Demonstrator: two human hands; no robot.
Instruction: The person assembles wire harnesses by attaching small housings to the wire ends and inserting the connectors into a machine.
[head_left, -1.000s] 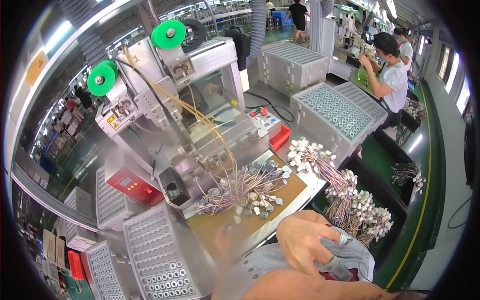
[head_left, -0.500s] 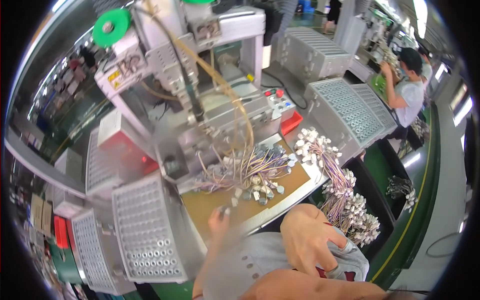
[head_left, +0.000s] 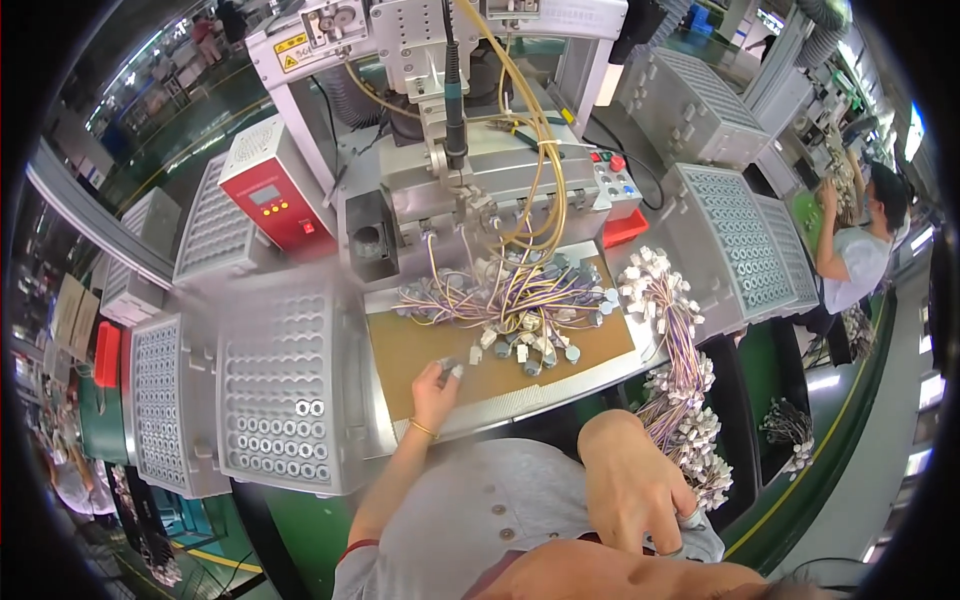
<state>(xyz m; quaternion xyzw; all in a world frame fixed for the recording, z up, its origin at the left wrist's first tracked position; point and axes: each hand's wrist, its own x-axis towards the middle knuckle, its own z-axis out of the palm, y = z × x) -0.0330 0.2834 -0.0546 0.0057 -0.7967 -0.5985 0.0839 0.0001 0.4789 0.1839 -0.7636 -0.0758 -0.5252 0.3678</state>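
Note:
My left hand is over the front left of a brown board, its fingertips pinched together. Something pale shows at the tips; I cannot make out whether it is a held piece or finger covers. Just beyond lies a pile of wire leads with purple and yellow wires, white plugs and round grey ends. Close to my body, near the grey shirt, is my right hand. Its fingers are curled downward, the tips are hidden, and what they hold, if anything, does not show.
A machine with yellow tubes stands behind the board, beside a red control box. A grey tray with rows of round pockets, partly filled with rings, is at left. Bundled wire leads hang at right. Another person works far right.
The whole view has swung, so the machine and board appear farther right and higher. My left hand stays at the board's front left, fingers still pinched. My right hand stays curled near my body.

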